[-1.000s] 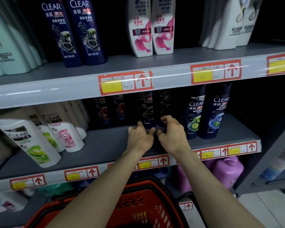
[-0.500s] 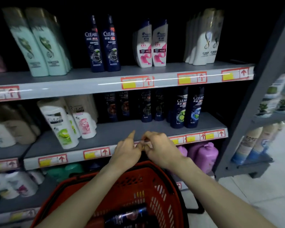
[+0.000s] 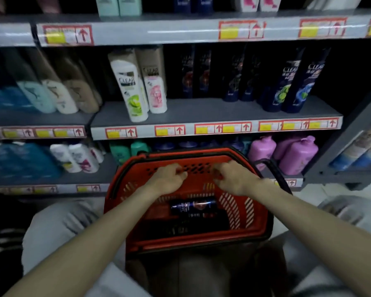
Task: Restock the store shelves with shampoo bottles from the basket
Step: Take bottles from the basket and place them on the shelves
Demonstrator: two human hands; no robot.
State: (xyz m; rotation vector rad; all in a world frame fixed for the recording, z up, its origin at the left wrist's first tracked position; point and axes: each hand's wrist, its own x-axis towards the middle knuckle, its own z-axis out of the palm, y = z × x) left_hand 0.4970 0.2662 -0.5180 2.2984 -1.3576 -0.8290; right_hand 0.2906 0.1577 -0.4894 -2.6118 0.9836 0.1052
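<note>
**Red basket** (image 3: 191,242), lower centre of the frame, in front of the shelving. Inside it, one dark shampoo bottle (image 3: 193,205) lies on its side across the basket floor, label upward. The dim shapes just below it in the frame may be further bottles, but they are too dark to tell.

**Hands.** The left hand (image 3: 169,179) and right hand (image 3: 234,177) hover side by side over the far half of the basket, apart from each other. Their fingers are loosely bent and each holds nothing. The shampoo bottle lies beneath them, nearer the bottom of the frame and between the two forearms. Neither hand touches it.

**Middle shelf** (image 3: 201,110), centre of the frame. White bottles (image 3: 135,88) stand left of centre. A row of dark CLEAR bottles (image 3: 291,82) stands upright from centre to right.

**Lower shelf**, behind the basket. Teal bottles (image 3: 126,151) stand at its upper left corner and purple bottles (image 3: 296,155) at its upper right.
</note>
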